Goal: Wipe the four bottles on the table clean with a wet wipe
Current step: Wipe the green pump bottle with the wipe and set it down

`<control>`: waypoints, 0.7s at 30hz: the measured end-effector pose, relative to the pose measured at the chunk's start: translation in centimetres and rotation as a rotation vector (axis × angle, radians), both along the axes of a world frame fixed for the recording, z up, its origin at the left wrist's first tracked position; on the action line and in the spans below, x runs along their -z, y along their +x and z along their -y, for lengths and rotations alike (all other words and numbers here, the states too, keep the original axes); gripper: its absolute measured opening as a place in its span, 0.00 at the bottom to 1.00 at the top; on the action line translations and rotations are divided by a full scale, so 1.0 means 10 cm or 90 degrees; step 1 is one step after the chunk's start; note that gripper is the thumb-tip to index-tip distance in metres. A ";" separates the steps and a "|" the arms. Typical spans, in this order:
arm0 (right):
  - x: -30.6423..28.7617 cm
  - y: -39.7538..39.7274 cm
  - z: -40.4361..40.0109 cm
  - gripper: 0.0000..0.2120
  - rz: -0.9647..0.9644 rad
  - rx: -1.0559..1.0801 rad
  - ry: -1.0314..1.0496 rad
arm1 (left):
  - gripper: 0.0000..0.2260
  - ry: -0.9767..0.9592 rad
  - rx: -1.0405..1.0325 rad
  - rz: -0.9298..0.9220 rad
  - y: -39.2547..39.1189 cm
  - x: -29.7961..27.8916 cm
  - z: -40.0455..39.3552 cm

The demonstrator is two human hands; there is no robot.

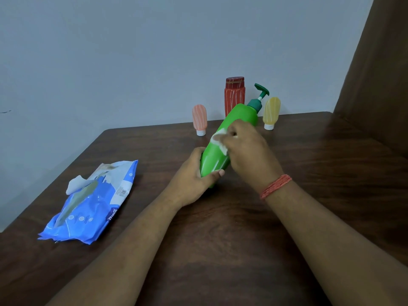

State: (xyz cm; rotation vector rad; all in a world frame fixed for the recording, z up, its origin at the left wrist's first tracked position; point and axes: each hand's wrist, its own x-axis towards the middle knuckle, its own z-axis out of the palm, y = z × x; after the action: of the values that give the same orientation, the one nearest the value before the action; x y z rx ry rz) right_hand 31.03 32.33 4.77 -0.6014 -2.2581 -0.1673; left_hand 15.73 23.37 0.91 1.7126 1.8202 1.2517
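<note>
A green pump bottle is tilted above the dark wooden table, its dark green pump pointing away to the right. My left hand grips its lower end. My right hand holds a white wet wipe pressed against the bottle's side. Along the table's far edge stand a red striped bottle, a small pink tube on its white cap, and a small yellow tube on its white cap.
A blue pack of wet wipes lies on the left of the table, its flap open with a wipe sticking out. A grey wall rises behind the table. A brown curtain hangs at the right.
</note>
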 end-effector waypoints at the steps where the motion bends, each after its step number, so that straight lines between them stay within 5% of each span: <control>1: 0.00 0.02 -0.02 0.17 -0.039 0.012 -0.009 | 0.21 -0.003 0.001 -0.002 0.00 -0.01 0.00; 5: 0.07 0.04 0.02 0.17 0.040 -0.109 0.033 | 0.21 0.009 0.009 0.031 -0.02 0.02 0.00; 9: 0.07 0.07 -0.08 0.13 -0.098 -0.048 -0.015 | 0.21 -0.002 0.022 0.033 -0.03 0.02 0.00; 13: 0.14 0.07 -0.04 0.12 -0.042 -0.126 0.016 | 0.21 0.006 0.015 0.054 -0.05 0.02 0.00; 16: 0.17 0.05 -0.09 0.13 -0.161 -0.092 -0.034 | 0.21 -0.008 0.009 0.079 -0.03 0.02 0.01; 21: 0.17 0.01 -0.04 0.12 -0.161 -0.137 -0.022 | 0.21 0.017 0.016 0.201 -0.01 -0.01 0.05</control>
State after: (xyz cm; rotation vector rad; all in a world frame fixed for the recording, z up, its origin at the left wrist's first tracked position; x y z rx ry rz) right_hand 31.12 32.72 3.02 -0.3698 -2.0651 0.0532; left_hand 15.59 22.88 0.99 1.4482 1.5992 1.4479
